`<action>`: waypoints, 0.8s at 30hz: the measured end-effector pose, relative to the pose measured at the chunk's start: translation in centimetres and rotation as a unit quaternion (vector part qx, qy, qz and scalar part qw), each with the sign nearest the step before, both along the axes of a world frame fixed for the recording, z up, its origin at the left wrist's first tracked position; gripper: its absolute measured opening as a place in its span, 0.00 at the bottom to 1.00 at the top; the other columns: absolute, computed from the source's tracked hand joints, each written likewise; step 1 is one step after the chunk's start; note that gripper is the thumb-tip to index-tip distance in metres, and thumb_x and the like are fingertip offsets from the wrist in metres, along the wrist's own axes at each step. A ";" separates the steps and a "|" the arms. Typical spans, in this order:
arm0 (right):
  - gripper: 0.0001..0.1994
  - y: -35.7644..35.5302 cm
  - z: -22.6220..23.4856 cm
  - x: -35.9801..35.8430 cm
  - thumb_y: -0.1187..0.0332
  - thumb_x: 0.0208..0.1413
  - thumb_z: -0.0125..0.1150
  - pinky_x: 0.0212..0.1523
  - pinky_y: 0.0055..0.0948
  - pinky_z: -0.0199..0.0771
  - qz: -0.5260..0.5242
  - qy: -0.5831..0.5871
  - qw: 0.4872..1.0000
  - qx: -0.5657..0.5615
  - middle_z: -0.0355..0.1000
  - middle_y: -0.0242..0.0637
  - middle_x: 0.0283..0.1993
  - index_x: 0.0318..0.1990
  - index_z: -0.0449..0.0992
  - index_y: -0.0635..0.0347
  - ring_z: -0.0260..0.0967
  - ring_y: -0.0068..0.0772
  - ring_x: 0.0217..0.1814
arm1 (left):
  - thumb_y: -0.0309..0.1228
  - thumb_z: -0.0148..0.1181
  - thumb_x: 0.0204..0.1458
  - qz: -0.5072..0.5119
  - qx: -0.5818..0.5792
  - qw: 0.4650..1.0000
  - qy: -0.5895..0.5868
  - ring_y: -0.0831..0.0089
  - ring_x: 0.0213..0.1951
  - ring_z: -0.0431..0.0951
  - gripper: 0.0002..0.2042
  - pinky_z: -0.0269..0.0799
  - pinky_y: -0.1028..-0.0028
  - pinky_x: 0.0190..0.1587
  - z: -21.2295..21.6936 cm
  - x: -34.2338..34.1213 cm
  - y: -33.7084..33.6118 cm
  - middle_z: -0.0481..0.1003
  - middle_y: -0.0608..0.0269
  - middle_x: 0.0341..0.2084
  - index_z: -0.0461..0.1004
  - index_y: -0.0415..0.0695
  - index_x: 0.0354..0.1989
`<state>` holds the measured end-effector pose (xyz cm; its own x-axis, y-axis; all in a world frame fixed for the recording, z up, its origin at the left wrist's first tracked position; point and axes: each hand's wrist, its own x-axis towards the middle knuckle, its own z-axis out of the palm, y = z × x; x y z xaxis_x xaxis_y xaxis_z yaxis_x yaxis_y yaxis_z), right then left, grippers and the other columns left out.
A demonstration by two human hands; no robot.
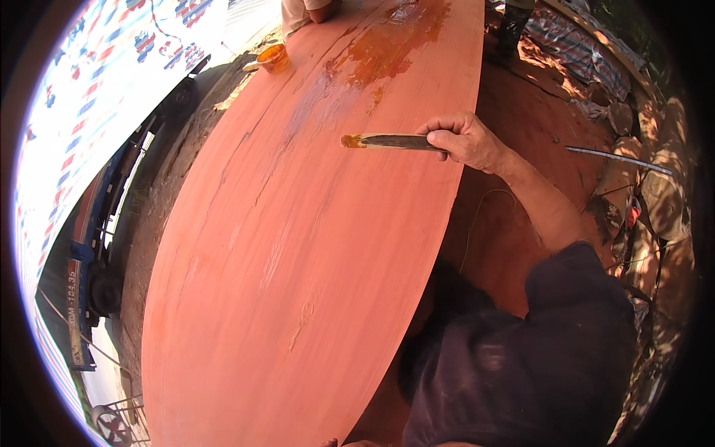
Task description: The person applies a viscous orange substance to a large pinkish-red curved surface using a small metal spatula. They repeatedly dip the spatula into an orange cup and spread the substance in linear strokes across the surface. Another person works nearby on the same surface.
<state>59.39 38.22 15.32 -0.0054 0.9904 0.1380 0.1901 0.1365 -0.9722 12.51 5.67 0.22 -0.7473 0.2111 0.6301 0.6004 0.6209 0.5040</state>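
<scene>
Your right hand [463, 141] grips one flat dark stick [401, 141], amber-smeared at its tip, over the long reddish wooden slab [298, 231]; your left hand [360, 444] (a sliver at the lower edge) shows too little to tell its state; one orange cup [274, 59] sits at the slab's far left edge.

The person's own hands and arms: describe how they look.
The right hand wears no glove; its forearm is bare below a dark, loose sleeve. Only a sliver, probably the left hand, shows at the lower edge.
</scene>
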 end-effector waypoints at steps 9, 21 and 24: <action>0.12 18.7 -1.7 16.4 0.69 0.61 0.57 0.28 0.21 0.66 0.006 -0.141 0.990 -0.027 0.71 0.26 0.27 0.43 0.83 0.66 0.66 0.16 0.27 | 0.41 0.51 0.67 0.071 0.017 0.997 -0.006 0.63 0.25 0.73 0.17 0.70 0.67 0.27 -0.8 9.8 8.9 0.72 0.58 0.24 0.75 0.38 0.35; 0.14 26.4 -6.5 15.6 0.66 0.60 0.57 0.28 0.28 0.66 -0.034 -0.241 0.970 0.022 0.72 0.32 0.24 0.45 0.83 0.65 0.66 0.21 0.25 | 0.41 0.51 0.68 0.094 0.081 0.992 -0.009 0.65 0.26 0.72 0.18 0.69 0.69 0.28 -3.4 8.6 8.3 0.72 0.59 0.25 0.75 0.36 0.38; 0.14 27.0 -7.1 15.0 0.66 0.60 0.57 0.29 0.30 0.67 -0.043 -0.259 0.964 0.036 0.73 0.35 0.25 0.45 0.83 0.64 0.68 0.24 0.26 | 0.41 0.51 0.68 0.092 0.102 0.990 -0.016 0.66 0.26 0.72 0.18 0.69 0.70 0.28 -3.2 8.5 8.4 0.72 0.60 0.25 0.75 0.36 0.39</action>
<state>74.41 65.21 8.18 -0.0105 0.9782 0.2074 0.6615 0.1623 -0.7321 20.99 14.05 -2.93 -0.7810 -0.0602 0.6216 0.4688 0.6012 0.6471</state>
